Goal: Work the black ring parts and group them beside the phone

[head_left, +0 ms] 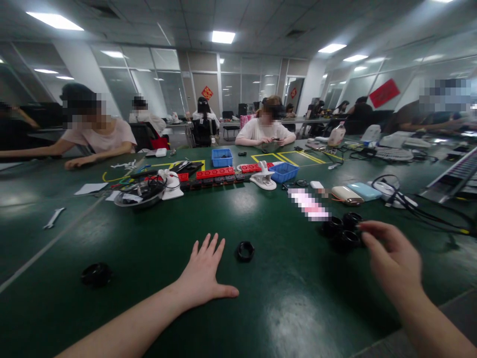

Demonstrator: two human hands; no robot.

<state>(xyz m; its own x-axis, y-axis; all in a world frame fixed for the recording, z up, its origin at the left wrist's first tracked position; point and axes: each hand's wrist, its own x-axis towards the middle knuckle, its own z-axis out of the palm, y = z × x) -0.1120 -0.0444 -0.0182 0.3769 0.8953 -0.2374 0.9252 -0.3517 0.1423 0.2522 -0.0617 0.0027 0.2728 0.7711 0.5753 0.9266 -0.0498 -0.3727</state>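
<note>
My left hand (201, 278) lies flat on the green table with its fingers spread and nothing in it. Just right of its fingers sits a black threaded ring nut (245, 252). Farther left, beyond my forearm, rests another black ring (96, 275). At the right, my right hand (391, 251) has thumb and fingers pinched at the edge of a cluster of black rings (348, 239). The fingertips meet the nearest ring's right side; the exact contact is partly hidden. The other rings of the cluster stand close against it.
A wrench (54, 219) lies at the left. Across the table stand a metal bowl (139, 201) of cables, red power strips (215, 172), white clip bases (264, 178) and blue bins (284, 172). Power banks (347, 195) and cables lie at the right. Several people sit around.
</note>
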